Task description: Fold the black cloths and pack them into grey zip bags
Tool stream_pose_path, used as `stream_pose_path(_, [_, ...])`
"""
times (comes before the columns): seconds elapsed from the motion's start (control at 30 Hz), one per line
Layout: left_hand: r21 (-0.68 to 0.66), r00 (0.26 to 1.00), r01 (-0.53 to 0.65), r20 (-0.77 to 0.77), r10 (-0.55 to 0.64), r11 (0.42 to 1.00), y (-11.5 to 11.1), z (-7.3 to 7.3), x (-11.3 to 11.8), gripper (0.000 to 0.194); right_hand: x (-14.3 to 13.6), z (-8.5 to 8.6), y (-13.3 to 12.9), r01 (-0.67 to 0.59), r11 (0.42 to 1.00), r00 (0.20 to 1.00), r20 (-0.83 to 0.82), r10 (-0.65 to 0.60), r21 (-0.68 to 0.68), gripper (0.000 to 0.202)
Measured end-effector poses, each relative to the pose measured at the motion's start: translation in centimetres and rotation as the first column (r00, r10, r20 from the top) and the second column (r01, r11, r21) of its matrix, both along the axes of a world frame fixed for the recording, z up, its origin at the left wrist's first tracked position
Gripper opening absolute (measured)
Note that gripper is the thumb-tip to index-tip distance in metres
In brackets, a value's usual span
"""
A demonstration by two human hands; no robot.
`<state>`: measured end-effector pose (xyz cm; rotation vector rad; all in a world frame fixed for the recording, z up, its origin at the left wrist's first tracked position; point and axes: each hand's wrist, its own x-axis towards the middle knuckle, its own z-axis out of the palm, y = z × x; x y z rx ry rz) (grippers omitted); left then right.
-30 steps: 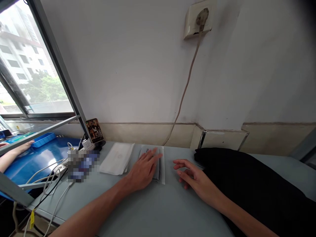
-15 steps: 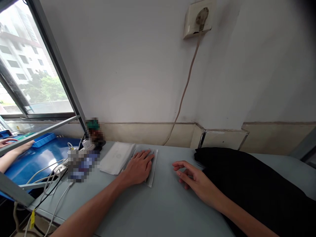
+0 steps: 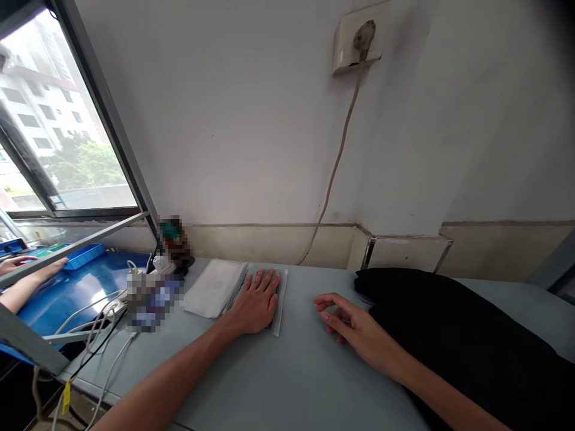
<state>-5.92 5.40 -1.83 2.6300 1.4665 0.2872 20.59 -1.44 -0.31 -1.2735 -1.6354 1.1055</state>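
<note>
My left hand lies flat, fingers spread, on a clear plastic bag on the grey tabletop. The hand covers most of that bag, so what is inside cannot be made out. Just left of it rests a stack of white plastic packets; the bag's left side meets the stack's edge. Above the tabletop, to the right, my right hand is held with fingers loosely curled and apart, holding nothing. Beside its wrist a black cloth is heaped on the table.
At left are a blurred-out phone-like item, white cables and a power strip. A metal frame bar separates a blue work surface, where another person's hands are. A wall socket has a cord hanging down.
My left hand stays on the plastic bag, its fingers slightly more spread. My right hand has hardly moved. The view has shifted a little.
</note>
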Motion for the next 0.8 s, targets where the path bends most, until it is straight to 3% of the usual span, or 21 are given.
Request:
stream_pose_path(0.27, [-0.028, 0.999, 0.010, -0.043, -0.011, 1.000, 0.2, 0.1, 0.0, 0.061, 0.1, -0.1, -0.1, -0.042, 0.999, 0.998, 0.040, 0.042, -0.008, 0.049])
stream_pose_path(0.53, [-0.094, 1.000, -0.008, -0.019, 0.006, 0.996, 0.3, 1.4, -0.4, 0.060, 0.5, -0.8, 0.3, -0.097, 0.995, 0.990, 0.104, 0.100, -0.025, 0.047])
stream_pose_path(0.8, [0.031, 1.000, -0.009, 0.011, 0.009, 0.999, 0.2, 0.5, -0.7, 0.056, 0.5, -1.1, 0.3, -0.098, 0.994, 0.987, 0.122, 0.102, -0.038, 0.048])
